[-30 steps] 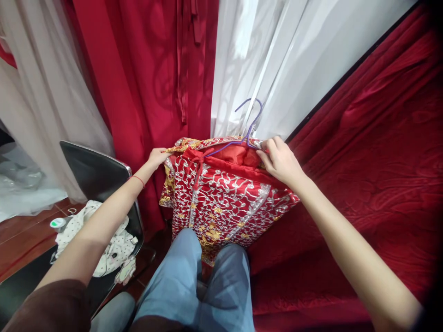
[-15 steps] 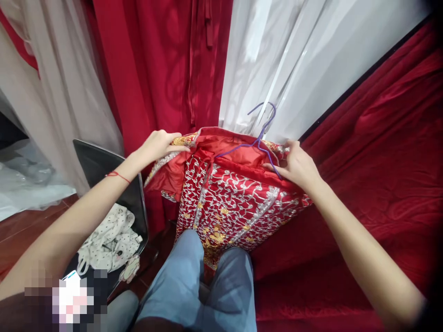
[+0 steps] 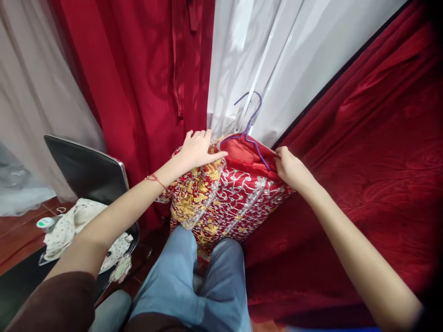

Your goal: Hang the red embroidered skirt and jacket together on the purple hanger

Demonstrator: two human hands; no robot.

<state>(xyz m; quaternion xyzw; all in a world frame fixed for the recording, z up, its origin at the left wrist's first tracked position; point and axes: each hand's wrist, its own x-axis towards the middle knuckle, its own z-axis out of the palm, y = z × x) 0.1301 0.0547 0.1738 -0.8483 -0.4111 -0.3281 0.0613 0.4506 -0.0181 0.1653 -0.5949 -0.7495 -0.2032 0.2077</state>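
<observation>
A red jacket point(image 3: 194, 198) with gold and silver embroidery lies over a red skirt-like garment point(image 3: 238, 198) with silver scrollwork. A purple wire hanger point(image 3: 254, 113) sits at the top, its hook up and its arms partly inside the jacket's red lining. My left hand point(image 3: 199, 150) lies over the jacket's left shoulder, its thumb along the front edge near the hanger and its fingers bent over the far side. With closed fingers, my right hand point(image 3: 290, 168) grips the jacket's right collar edge, beside the hanger's right arm. The garments' lower part hangs against my knees.
A black chair point(image 3: 90, 166) stands at left, with a white dotted cloth point(image 3: 79, 216) and a white-and-green-topped container point(image 3: 46, 223) on it. Red drapes point(image 3: 138, 92) and white drapes point(image 3: 238, 55) hang ahead. Red fabric point(image 3: 363, 184) fills the right side.
My left hand has moved right and brought the jacket's left front over the skirt-like garment, gold embroidery now showing. My right hand still holds the right edge. The view has shifted slightly.
</observation>
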